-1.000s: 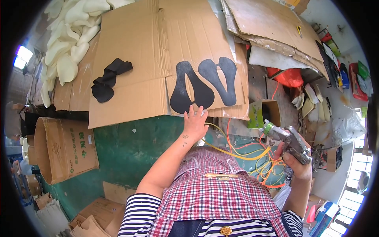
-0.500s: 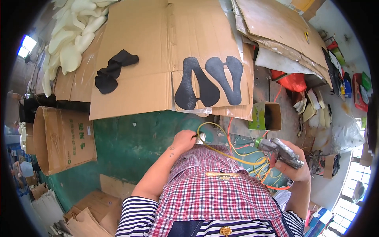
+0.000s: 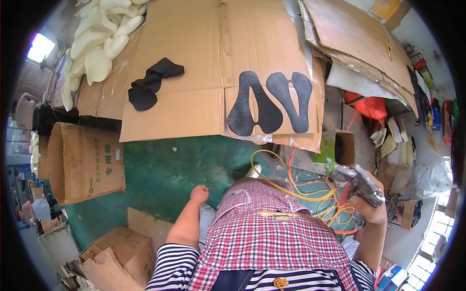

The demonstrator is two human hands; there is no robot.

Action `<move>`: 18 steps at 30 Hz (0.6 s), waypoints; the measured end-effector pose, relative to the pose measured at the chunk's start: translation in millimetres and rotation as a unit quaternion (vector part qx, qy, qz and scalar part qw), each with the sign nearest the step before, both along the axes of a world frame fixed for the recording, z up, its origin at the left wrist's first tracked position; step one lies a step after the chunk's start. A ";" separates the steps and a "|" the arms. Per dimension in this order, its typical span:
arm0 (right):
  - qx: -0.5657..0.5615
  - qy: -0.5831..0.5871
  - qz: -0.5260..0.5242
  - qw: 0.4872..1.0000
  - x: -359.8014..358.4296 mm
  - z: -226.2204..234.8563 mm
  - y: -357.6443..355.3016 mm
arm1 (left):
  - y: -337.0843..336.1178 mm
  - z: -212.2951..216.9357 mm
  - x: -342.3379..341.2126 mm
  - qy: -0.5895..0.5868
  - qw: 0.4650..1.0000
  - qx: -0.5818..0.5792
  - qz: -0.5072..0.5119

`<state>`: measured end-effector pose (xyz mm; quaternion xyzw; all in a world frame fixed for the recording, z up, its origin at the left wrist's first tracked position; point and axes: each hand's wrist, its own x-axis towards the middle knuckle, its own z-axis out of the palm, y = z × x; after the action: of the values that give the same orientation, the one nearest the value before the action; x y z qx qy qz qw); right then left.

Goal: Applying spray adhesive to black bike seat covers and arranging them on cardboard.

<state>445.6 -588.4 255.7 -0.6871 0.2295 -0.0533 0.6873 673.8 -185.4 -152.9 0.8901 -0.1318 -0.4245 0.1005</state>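
Observation:
My right hand [image 3: 367, 206] is wrapped round a metal spray gun [image 3: 358, 183] with a green ring at its nozzle end. A yellow hose [image 3: 310, 198] loops near it. My left hand [image 3: 199, 193] hangs over the green floor, curled closed, with nothing visible in it. On the cardboard sheet [image 3: 194, 114] ahead lie two flat dark cut-out pieces, a left one [image 3: 239, 116] and a right one [image 3: 303, 109], each with a slot in its middle. Further left on the sheet is a crumpled strip of black material [image 3: 154, 80].
Cream foam pieces [image 3: 99, 63] are heaped at the far left. An open carton [image 3: 90, 165] stands below them, another box [image 3: 124, 250] lower down. A small green box [image 3: 327, 148] stands right of the sheet. Orange hose [image 3: 347, 232] and yellow coils lie beside my apron [image 3: 272, 237].
My left hand has moved left and down, away from the white shoe near my apron. My right hand still holds the spray gun. The surroundings have shifted slightly right in view.

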 end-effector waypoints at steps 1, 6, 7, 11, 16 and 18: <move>0.001 0.000 0.002 1.000 1.6 0.5 -3.8 | 1.7 -4.0 1.2 -0.012 1.000 -0.012 0.017; -0.001 0.028 0.009 1.000 2.4 8.4 -2.1 | 12.5 13.6 -1.1 -0.029 0.997 -0.037 0.061; -0.002 0.043 0.011 0.999 8.1 10.2 1.4 | 6.4 11.3 -3.8 -0.026 0.996 -0.051 0.064; -0.054 0.044 -0.006 0.998 9.7 -7.1 3.1 | -30.8 7.5 1.5 -0.014 0.998 -0.052 0.026; -0.032 0.035 0.046 0.998 33.0 10.6 13.0 | -14.1 39.9 -3.7 -0.028 0.996 -0.050 0.071; -0.020 -0.016 0.070 0.997 42.4 5.9 16.7 | -7.5 47.6 -3.3 -0.041 0.995 -0.047 0.082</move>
<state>488.0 -571.7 261.6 -0.7140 0.1688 -0.0203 0.6792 670.4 -192.8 -105.3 0.9090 -0.0820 -0.3711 0.1712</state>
